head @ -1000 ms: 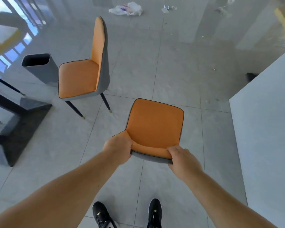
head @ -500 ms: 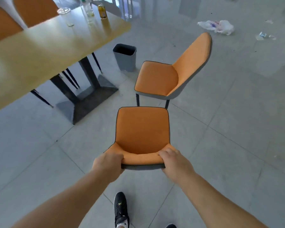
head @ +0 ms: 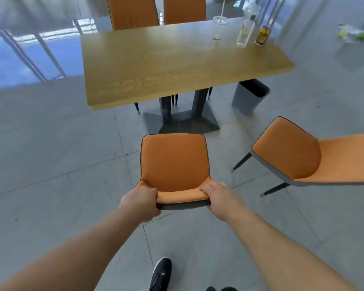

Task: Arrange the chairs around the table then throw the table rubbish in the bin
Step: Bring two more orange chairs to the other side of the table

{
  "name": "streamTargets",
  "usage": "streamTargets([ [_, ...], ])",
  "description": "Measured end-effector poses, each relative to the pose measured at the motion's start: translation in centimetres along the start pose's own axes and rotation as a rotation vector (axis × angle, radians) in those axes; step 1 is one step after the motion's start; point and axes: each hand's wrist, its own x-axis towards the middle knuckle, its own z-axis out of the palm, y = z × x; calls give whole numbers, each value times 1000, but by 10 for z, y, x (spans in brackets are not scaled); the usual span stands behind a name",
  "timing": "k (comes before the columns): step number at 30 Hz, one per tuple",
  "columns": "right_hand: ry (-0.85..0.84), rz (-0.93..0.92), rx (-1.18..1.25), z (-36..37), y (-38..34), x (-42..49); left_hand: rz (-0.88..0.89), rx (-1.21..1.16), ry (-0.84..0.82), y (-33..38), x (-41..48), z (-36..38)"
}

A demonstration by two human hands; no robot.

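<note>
I hold an orange chair (head: 174,162) by the top of its backrest, my left hand (head: 141,203) on the left corner and my right hand (head: 220,199) on the right. Its seat faces the wooden table (head: 156,64) just ahead. On the table's far right stand a clear plastic cup with a straw (head: 218,28), a clear bottle (head: 245,33) and a yellow can (head: 262,36). A second orange chair (head: 307,156) stands to my right, turned sideways. A grey bin (head: 249,96) sits on the floor under the table's right end.
Two more orange chairs (head: 156,12) are tucked in at the table's far side. The table's dark pedestal base (head: 183,120) lies right in front of the held chair. Loose rubbish (head: 352,34) lies on the grey tiled floor at far right. My black shoes (head: 161,274) are below.
I have turned left with the chair held in both hands, so the table now lies straight ahead and the second chair and bin have shifted to the right.
</note>
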Motion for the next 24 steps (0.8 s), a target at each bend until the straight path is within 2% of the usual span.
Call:
streamTargets([
  [7, -2, -120, -113, -67, 20, 102, -94, -141, 116, -4, 57, -32],
  [14, -10, -230, -113, -119, 50, 182, -309, -163, 270, 11, 117, -74],
  [17, -55, -314, -161, -131, 52, 200, -411, -154, 233, 7, 126, -85],
  [21, -145, -401, -271, -126, 52, 193, -462, -243, 48, 20, 113, -81],
  [24, -147, -387, -211, -126, 63, 181, -511, -376, 82, 45, 98, -79],
])
